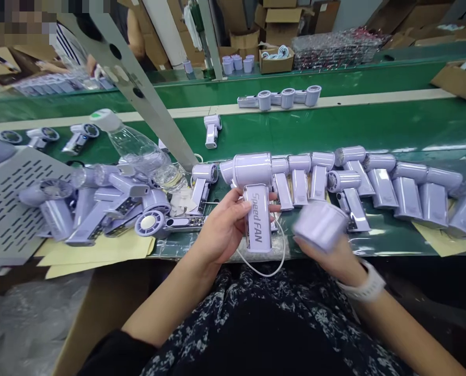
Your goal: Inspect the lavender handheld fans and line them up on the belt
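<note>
My left hand [230,222] is wrapped round the handle of a lavender handheld fan [258,209]. The fan is upright, with "Speed FAN" lettered on its handle. A thin white cable [270,274] loops below it. To its right, my right hand [335,258], with a white watch on the wrist, holds a lavender cylindrical piece [319,225] smeared by motion. This piece hides most of the fingers, and I cannot tell whether a handle is attached. Just behind both hands stands a row of similar fans [382,185] along the bench edge.
At left lie a heap of fans [113,190], a plastic bottle [135,143], yellow sheets [95,253] and a slotted grey metal box [13,198]. A slanted metal post [139,89] rises before the green conveyor [335,122]. Fans lie across it; another person's arm [135,34] is beyond.
</note>
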`<state>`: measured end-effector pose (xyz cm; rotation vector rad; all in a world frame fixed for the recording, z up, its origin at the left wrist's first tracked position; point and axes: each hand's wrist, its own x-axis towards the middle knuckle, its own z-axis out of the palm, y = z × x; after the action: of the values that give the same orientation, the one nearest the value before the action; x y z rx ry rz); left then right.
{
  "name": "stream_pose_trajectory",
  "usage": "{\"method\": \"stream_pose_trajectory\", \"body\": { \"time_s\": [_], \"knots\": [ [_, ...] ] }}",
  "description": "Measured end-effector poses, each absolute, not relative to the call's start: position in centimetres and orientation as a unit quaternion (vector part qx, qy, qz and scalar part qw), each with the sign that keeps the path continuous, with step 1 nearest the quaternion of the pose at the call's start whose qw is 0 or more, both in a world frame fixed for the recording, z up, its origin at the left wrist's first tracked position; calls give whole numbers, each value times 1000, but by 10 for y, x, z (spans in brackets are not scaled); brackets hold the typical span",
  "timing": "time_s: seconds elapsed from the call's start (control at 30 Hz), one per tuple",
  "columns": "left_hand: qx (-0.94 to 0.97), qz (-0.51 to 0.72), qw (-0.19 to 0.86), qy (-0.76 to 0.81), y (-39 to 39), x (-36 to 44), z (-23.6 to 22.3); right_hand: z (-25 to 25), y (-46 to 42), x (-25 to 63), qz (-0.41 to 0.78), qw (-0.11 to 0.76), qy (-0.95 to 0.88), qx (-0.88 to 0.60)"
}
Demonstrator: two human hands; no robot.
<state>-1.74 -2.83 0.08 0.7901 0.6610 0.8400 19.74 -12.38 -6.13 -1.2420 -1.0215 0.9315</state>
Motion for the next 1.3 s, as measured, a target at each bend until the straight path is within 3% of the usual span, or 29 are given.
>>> {"method": "stream_pose_trajectory", "body": {
  "time_s": [0.37,0.53,0.77,1.13,1.3],
  "knots": [
    [404,370,783,294,-32,-24,0,-65,-109,207,393,593,-455,-536],
    [412,370,780,293,-32,-23,-3,-62,-102,200,474,596,-398,-511],
    [419,357,787,278,-32,-19,-3,-19,-102,182,637,612,-319,-343],
    [412,341,797,282,-32,-22,-8,-21,-102,173,636,613,-289,-369],
    [406,343,799,282,-32,-20,-9,-22,-99,174,569,649,-270,-426]
  ]
}}
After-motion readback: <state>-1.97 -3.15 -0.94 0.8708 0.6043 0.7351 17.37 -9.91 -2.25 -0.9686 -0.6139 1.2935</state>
